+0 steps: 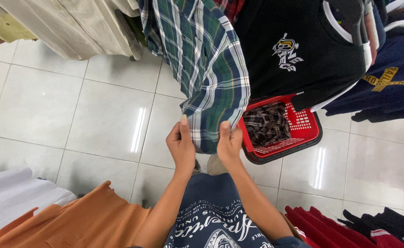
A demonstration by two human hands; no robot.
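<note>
A green, blue and white plaid shirt (202,59) hangs down from above in the middle of the head view. My left hand (181,146) pinches its lower hem at the left corner, thumb up along the cloth. My right hand (229,143) grips the same hem a little to the right. Both hands hold the fabric stretched between them above the white tiled floor (73,105).
A red plastic basket (303,126) with a dark plaid garment inside stands on the floor right of my hands. A black printed T-shirt (298,50) and navy tops (390,82) hang at the right. Beige clothes hang top left; orange, white and red garments lie along the bottom.
</note>
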